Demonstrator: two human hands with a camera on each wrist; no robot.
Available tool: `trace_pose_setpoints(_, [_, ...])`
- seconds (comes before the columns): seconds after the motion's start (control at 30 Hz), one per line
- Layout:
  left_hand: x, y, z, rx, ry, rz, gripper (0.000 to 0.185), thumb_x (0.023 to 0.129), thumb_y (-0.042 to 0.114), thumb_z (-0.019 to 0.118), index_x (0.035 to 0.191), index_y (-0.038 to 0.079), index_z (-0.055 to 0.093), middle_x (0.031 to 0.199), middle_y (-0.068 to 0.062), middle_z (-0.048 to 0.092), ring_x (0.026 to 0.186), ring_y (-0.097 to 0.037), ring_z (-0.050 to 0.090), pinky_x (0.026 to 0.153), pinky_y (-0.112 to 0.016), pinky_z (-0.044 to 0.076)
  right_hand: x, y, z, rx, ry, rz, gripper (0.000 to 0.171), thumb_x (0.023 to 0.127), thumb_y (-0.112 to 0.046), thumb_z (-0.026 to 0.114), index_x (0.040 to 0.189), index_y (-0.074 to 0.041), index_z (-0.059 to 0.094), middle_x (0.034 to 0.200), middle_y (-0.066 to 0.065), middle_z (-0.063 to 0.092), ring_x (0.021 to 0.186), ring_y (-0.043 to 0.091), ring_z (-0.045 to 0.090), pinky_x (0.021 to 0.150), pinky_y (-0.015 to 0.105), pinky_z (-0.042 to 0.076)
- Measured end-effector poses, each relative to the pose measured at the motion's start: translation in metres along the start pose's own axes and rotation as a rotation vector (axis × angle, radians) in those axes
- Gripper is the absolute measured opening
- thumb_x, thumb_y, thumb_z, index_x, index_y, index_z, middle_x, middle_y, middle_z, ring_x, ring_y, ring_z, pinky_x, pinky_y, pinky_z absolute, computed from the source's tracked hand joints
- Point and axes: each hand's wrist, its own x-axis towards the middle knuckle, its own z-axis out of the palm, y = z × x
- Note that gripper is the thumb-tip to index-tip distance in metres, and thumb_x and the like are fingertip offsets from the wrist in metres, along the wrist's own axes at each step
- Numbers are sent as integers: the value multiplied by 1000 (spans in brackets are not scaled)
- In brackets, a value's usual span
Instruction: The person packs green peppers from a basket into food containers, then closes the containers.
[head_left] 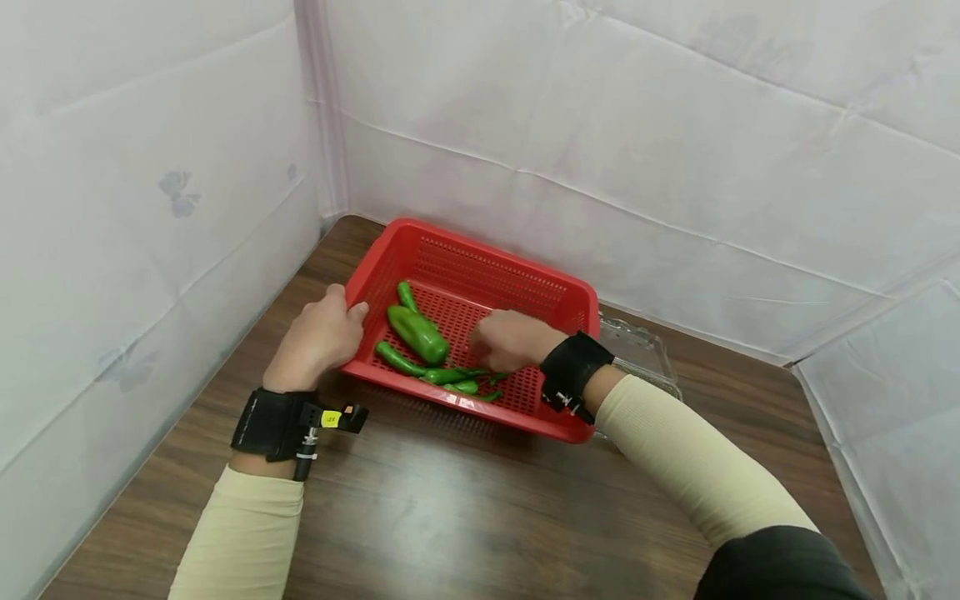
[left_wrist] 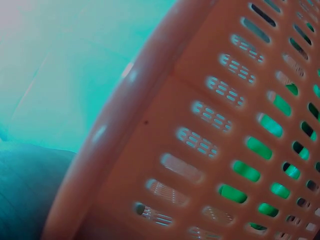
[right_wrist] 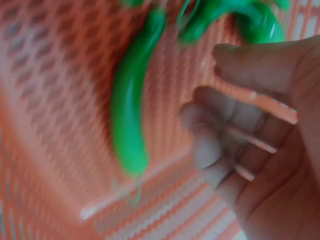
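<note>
- The right hand point(head_left: 510, 340), inside the basket point(head_left: 487, 265), has loosely curled fingers, thumb apart, and seems to hold nothing.
- The left hand point(head_left: 318, 337) grips the basket's left rim; should that grip slacken, a bump from the right hand could shift the basket.
- Slim peppers point(head_left: 397, 360) lie on the basket's floor, left and near side; curved and glossy, they could slip from a hasty pinch.
- Among them, the big pepper point(head_left: 420, 335) is plump, smooth, blunt-ended.
- The basket is red perforated plastic.
- Beside its right end: a clear, ridged box point(head_left: 633, 346).
</note>
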Motion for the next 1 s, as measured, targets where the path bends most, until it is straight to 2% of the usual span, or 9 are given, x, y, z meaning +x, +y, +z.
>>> trace_pose_setpoints(0.1, [-1, -1, 0, -2, -7, -6, 49, 112, 35, 37, 140, -6, 37, 100, -23, 61, 79, -27, 63, 61, -32, 47, 6, -16, 2, 38, 5, -127, 15, 96, -6, 65, 101, -11, 77, 90, 1, 72, 78, 10, 57, 75, 28, 52])
trace_pose_setpoints(0.17, [-1, -1, 1, -4, -4, -2, 49, 112, 34, 38, 139, -6, 37, 100, -23, 61, 79, -27, 64, 61, -32, 48, 9, -25, 3, 41, 6, -163, 12, 96, -7, 67, 100, -13, 77, 89, -1, 71, 79, 11, 57, 77, 28, 52])
trace_pose_setpoints(0.33, [-2, 0, 2, 0, 6, 3, 48, 112, 34, 38, 139, -7, 38, 100, -23, 61, 80, -28, 63, 60, -32, 48, 16, -34, 8, -69, -43, -122, 5, 97, -12, 71, 92, -14, 72, 81, -4, 60, 75, 12, 52, 74, 29, 47])
trace_pose_setpoints(0.5, [-2, 3, 4, 5, -9, -7, 49, 112, 34, 37, 141, -6, 36, 101, -23, 60, 82, -29, 61, 62, -34, 47, 14, -30, 16, -128, -56, -83, 6, 95, -13, 74, 89, -14, 72, 86, -1, 65, 76, 12, 53, 72, 29, 48])
trace_pose_setpoints(0.67, [-2, 4, 4, 3, -3, 1, 48, 112, 34, 38, 140, -6, 38, 101, -23, 59, 81, -29, 62, 62, -34, 47, 6, -27, 14, -82, 33, -116, 3, 93, -17, 78, 95, -16, 77, 97, 2, 60, 83, 13, 50, 74, 28, 45])
trace_pose_setpoints(0.8, [-1, 3, 3, 5, -1, 3, 49, 112, 34, 38, 139, -7, 37, 101, -23, 59, 81, -29, 62, 61, -33, 47, 1, -27, 10, 28, 132, -149, 15, 94, -20, 79, 109, -17, 80, 99, 5, 54, 85, 15, 47, 74, 26, 41])
trace_pose_setpoints(0.9, [-1, 0, 1, 8, 1, 10, 49, 112, 33, 38, 140, -7, 37, 102, -23, 60, 82, -29, 63, 61, -33, 47, -1, -27, 9, 123, 205, -162, 22, 94, -21, 79, 116, -16, 79, 105, 4, 57, 92, 15, 51, 80, 25, 45])
trace_pose_setpoints(1.0, [-2, -2, 1, 9, 10, 23, 49, 112, 33, 38, 139, -8, 38, 101, -24, 61, 81, -28, 63, 60, -32, 47, -2, -27, 9, 190, 273, -178, 26, 93, -21, 80, 119, -14, 78, 116, 3, 61, 102, 14, 58, 90, 27, 51])
